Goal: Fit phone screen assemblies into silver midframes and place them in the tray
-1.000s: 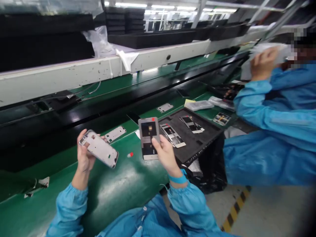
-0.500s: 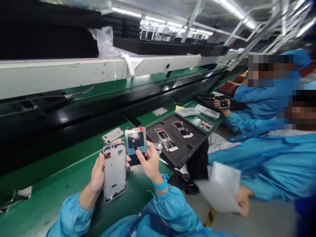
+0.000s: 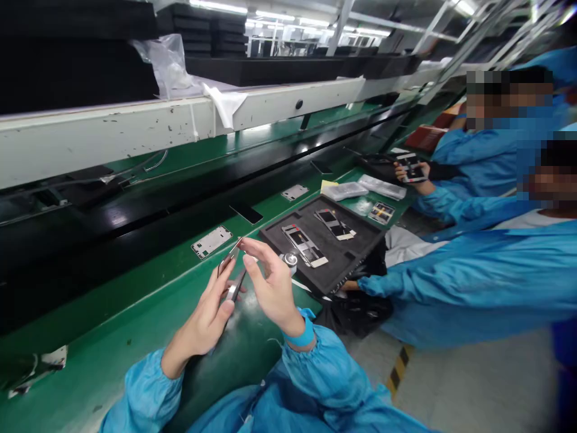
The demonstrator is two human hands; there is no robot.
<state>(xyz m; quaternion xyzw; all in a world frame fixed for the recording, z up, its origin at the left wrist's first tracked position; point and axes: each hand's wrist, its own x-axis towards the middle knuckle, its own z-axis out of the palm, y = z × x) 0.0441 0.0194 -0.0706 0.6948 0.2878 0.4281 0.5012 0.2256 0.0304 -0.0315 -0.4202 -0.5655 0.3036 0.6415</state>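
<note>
Both my hands meet over the green bench (image 3: 112, 355). My left hand (image 3: 210, 316) grips a silver phone frame (image 3: 234, 287), seen almost edge-on. My right hand (image 3: 270, 285) pinches a phone screen panel (image 3: 229, 257), also edge-on, and holds it against the frame's top. The two parts touch, face to face. Both sleeves are blue, and a blue band circles my right wrist.
A bare white phone frame (image 3: 211, 241) lies on the bench beyond my hands. A black foam tray (image 3: 356, 249) to the right holds two phone assemblies. Co-workers in blue coats sit at right, one sleeve (image 3: 406, 279) reaching the tray. A black conveyor (image 3: 180, 198) runs behind.
My hands have come together. The frame and the screen panel, held side by side facing me before, are now turned edge-on and pressed against each other. A co-worker's paper sheet is gone from view.
</note>
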